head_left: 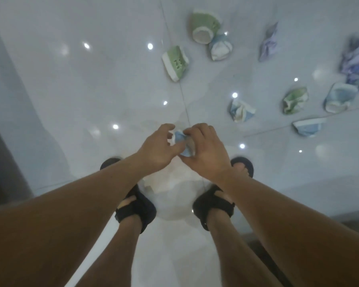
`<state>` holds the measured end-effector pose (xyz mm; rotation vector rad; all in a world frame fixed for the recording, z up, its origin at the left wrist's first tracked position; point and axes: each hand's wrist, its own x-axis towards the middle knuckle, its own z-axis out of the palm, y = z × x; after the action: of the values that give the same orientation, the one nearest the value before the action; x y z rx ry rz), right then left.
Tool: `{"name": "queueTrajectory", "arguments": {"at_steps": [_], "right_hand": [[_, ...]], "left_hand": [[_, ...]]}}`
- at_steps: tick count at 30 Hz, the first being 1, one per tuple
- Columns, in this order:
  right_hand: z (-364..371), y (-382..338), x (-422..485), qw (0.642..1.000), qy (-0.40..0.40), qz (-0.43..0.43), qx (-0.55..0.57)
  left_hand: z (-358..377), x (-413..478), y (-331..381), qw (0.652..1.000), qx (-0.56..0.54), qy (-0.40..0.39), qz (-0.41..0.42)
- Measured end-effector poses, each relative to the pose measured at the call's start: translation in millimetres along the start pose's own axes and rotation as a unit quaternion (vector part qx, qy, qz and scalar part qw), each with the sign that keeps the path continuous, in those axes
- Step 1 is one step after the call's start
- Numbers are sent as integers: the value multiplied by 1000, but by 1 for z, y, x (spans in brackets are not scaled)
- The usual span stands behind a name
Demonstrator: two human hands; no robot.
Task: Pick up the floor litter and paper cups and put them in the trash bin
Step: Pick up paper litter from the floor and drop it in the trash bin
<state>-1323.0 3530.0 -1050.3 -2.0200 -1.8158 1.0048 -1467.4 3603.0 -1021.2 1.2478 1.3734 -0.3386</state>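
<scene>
Right hand (207,150) grip clasps crumpled blue-white paper cup (179,137), left hand (160,148) grip looks released beside it: squeeze firm w/ both before binning.

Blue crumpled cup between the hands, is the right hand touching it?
Touching. Head view shows the right hand curled round the blue crumpled cup.

The glossy white tiled floor (91,79) mirrored ceiling lights. On it lay a green paper cup (204,25) touching a crushed blue-white cup (220,47), and another green cup (175,63) on its side. To the right lay crumpled paper (268,43), a crushed blue cup (241,110), a crushed green cup (294,100) and a flattened blue cup (308,127). Black sandals (136,206) stood nearest.
</scene>
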Motion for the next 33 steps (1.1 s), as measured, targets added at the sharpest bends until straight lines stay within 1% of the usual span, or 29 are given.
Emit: {"name": "queueTrajectory", "arguments": {"at_steps": [2,4,6,8,10,12,14,17,20,23,26,30,33], "right_hand": [[-18,-4,3,999,29,-18,7],[-34,-3,4,999,37,-13,19],[-47,6,4,1000,12,-5,18],[-56,27,6,1000,-16,14,-13],[-62,58,12,996,-36,57,-58],[-63,91,22,985,-56,117,-113],[-57,117,32,971,-53,174,-153],[-38,140,46,963,-30,227,-144],[-18,146,46,966,3,225,-130],[-8,136,36,972,10,219,-86],[-12,107,26,978,4,206,-34],[-53,42,24,988,9,153,-18],[-95,-7,23,990,16,138,-9]], "left_hand": [[-4,-2,25,1000,-14,-6,19],[-5,-3,46,999,-27,-5,38],[-5,-2,60,998,-20,9,51],[-4,3,66,998,-17,37,45],[-2,12,61,997,-20,65,30],[1,22,48,997,-5,77,21],[6,33,31,996,15,82,9],[14,46,5,996,36,76,-10],[20,52,-12,996,43,76,-14],[23,49,-14,997,30,72,-10],[16,37,-2,996,33,78,1],[-21,2,34,992,20,117,33],[-55,-36,61,990,2,133,41]]}}
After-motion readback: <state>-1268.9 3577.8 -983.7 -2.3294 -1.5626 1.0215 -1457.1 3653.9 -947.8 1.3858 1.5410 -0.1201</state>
